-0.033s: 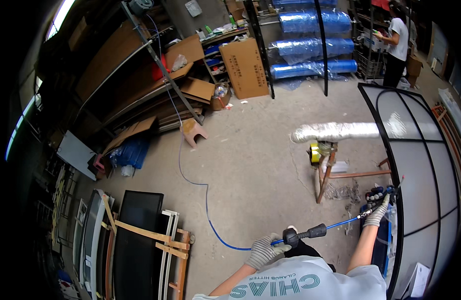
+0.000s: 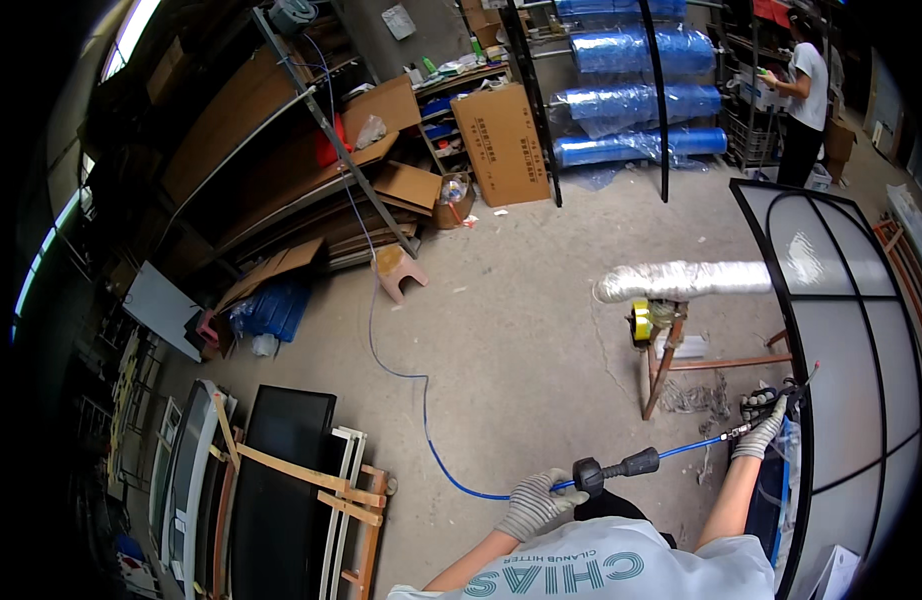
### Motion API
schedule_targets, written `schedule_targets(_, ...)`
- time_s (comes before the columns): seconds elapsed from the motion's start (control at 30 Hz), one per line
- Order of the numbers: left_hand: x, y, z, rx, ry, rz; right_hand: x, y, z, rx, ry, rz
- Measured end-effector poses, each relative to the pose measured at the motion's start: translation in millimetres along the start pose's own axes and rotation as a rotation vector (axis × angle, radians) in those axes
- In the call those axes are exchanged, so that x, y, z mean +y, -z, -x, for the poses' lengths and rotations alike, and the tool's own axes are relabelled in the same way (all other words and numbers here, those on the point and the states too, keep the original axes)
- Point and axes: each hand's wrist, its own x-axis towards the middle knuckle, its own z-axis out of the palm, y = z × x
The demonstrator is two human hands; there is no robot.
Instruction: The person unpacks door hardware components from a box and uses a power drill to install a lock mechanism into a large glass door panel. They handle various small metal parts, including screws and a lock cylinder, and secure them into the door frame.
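Note:
My left hand, in a striped work glove, is closed around a thin blue air hose. Just beyond its fingers, a black knobbed sleeve sits on the hose. At the right, my gloved right hand grips a dark air blow gun with a thin, red-tipped nozzle; a metal coupling joins it to the hose. The nozzle is close to the black frame of a tall frosted-glass panel. My fingers partly hide the gun's body.
The panel leans by a brown trestle bearing a silver-wrapped roll and yellow tape. The hose trails across the floor past a pink stool. Framed panels stand at left. A person works by shelves at far right.
The whole scene sits slightly lower and further right in the picture as my head shifts. Both hands keep their holds on the hose and the air blow gun.

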Motion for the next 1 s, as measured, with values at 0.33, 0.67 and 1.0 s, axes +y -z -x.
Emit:
schedule_targets(0.33, -183, 108, -127, 0.477, 0.408, 0.396, 294, -312, 22, -1.036, -0.296, 0.883)
schedule_targets(0.67, -381, 258, -138, 0.906, 0.519, 1.559, 523, -425, 115, -2.928, -0.495, 1.576)
schedule_targets(1.0, -371, 424, -436, 0.411, 0.579, 1.119, 710, -391, -202, -2.33, -0.208, 3.114)
